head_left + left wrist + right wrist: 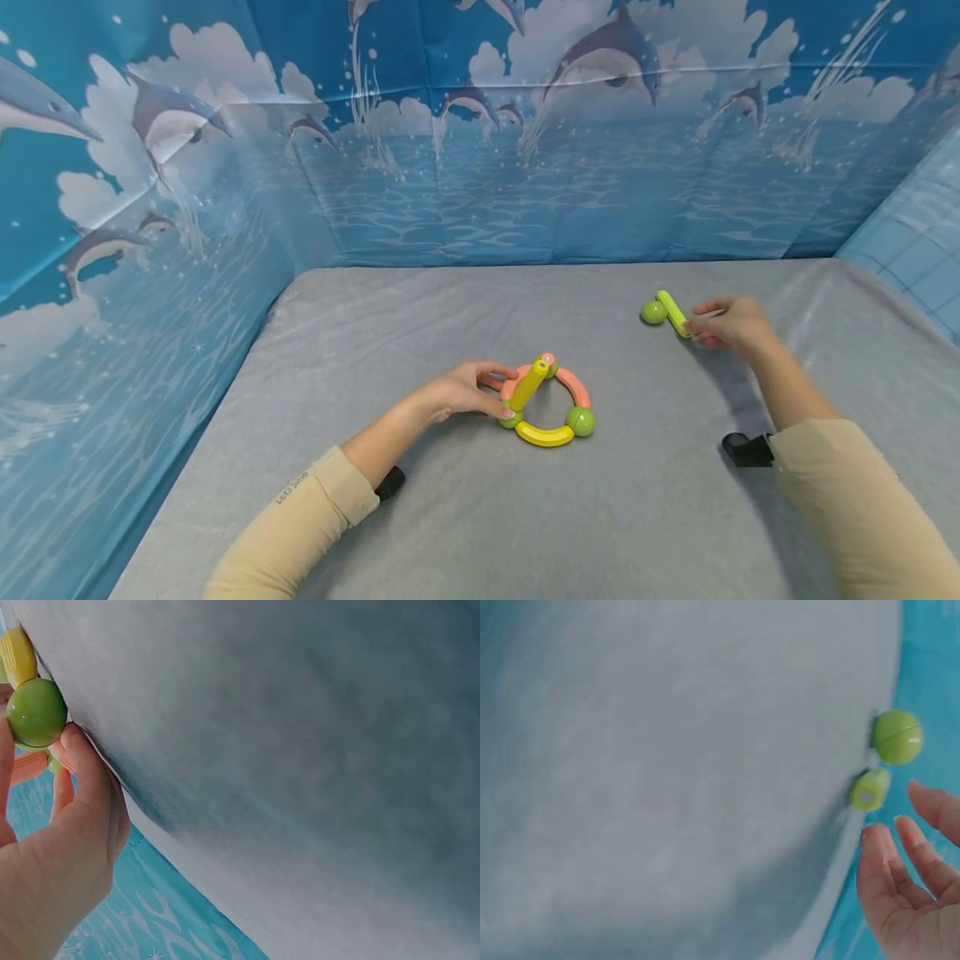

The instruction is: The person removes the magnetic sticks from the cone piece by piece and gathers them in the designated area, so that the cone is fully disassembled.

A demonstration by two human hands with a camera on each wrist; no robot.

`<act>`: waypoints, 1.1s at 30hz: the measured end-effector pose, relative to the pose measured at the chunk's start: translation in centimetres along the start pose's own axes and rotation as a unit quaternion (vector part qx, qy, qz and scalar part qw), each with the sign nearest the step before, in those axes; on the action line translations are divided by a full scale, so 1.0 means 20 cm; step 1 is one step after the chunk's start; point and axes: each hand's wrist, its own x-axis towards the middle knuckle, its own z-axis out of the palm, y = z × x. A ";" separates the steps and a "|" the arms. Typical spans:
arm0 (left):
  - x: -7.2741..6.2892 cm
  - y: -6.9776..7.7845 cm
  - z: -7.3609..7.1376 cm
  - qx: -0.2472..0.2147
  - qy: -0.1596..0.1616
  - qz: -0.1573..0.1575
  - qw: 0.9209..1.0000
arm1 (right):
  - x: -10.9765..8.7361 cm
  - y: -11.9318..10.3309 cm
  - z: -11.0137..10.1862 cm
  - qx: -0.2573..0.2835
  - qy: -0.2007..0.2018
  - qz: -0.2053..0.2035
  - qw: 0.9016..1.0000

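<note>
A ring of magnetic-looking toy pieces (545, 437), made of green balls and curved pink and yellow rods, lies on the grey cloth in the head view. From its left green ball (37, 712) a straight yellow rod (529, 385) sticks up at a tilt. My left hand (468, 390) holds the ring at that ball, thumb on one side, fingers on the other. Farther back, a lime-green straight rod (672, 313) lies beside a loose green ball (653, 312). My right hand (735, 325) is at the rod's near end, fingers spread; the right wrist view shows a gap between them.
Grey cloth (645, 517) covers the flat surface. A blue dolphin-print curtain (480, 192) stands along the back and left, and pale blue tile print (915, 233) is at the right. A black wrist device (746, 450) hangs under my right cuff.
</note>
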 end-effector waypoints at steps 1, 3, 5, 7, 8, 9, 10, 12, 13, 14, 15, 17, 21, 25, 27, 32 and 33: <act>0.00 0.00 0.00 0.000 -0.001 0.001 1.000 | -0.01 -0.01 -0.01 -0.002 0.000 -0.006 1.000; 0.00 0.00 0.00 -0.001 -0.001 0.001 1.000 | -0.03 -0.03 -0.02 -0.007 -0.004 -0.019 1.000; 0.00 0.00 0.00 -0.002 -0.001 0.001 1.000 | -0.06 -0.06 -0.02 -0.015 -0.016 -0.030 0.999; -0.01 0.00 0.00 -0.001 0.000 0.002 1.000 | -0.09 -0.10 -0.02 -0.013 -0.034 -0.046 0.998; -0.01 0.01 0.00 -0.002 0.000 0.001 1.000 | -0.11 -0.11 -0.01 -0.011 -0.046 -0.058 0.997; -0.01 0.01 0.00 -0.001 0.000 0.001 1.000 | -0.12 -0.13 -0.01 -0.007 -0.057 -0.070 0.996; -0.01 0.01 0.00 -0.001 0.000 0.001 1.000 | -0.13 -0.14 0.01 -0.002 -0.067 -0.081 0.994; -0.01 0.01 0.00 -0.001 0.000 -0.001 1.000 | -0.16 -0.16 0.04 0.004 -0.085 -0.105 0.991; -0.01 0.00 0.00 -0.001 0.000 -0.001 1.000 | -0.17 -0.18 0.06 0.006 -0.095 -0.118 0.989; -0.01 0.00 0.00 0.000 0.000 0.000 1.000 | -0.18 -0.19 0.07 0.004 -0.105 -0.130 0.986; -0.01 0.00 0.00 0.000 0.000 -0.001 1.000 | -0.19 -0.20 0.10 0.005 -0.114 -0.140 0.984; -0.01 0.00 0.01 0.001 0.001 -0.002 1.000 | -0.22 -0.24 0.14 0.002 -0.133 -0.159 0.978; -0.01 0.01 0.01 0.003 0.003 -0.002 1.000 | -0.25 -0.29 0.23 0.007 -0.173 -0.207 0.963; -0.01 0.01 0.00 0.002 0.002 -0.002 1.000 | -0.26 -0.31 0.34 0.017 -0.211 -0.252 0.944; 0.00 0.01 0.00 0.002 0.002 -0.002 1.000 | -0.26 -0.32 0.39 0.031 -0.231 -0.264 0.936; 0.00 0.01 0.00 0.001 0.001 -0.002 1.000 | -0.26 -0.32 0.48 0.053 -0.260 -0.270 0.926; 0.00 0.01 0.00 -0.001 0.001 -0.001 1.000 | -0.26 -0.33 0.50 0.052 -0.262 -0.271 0.925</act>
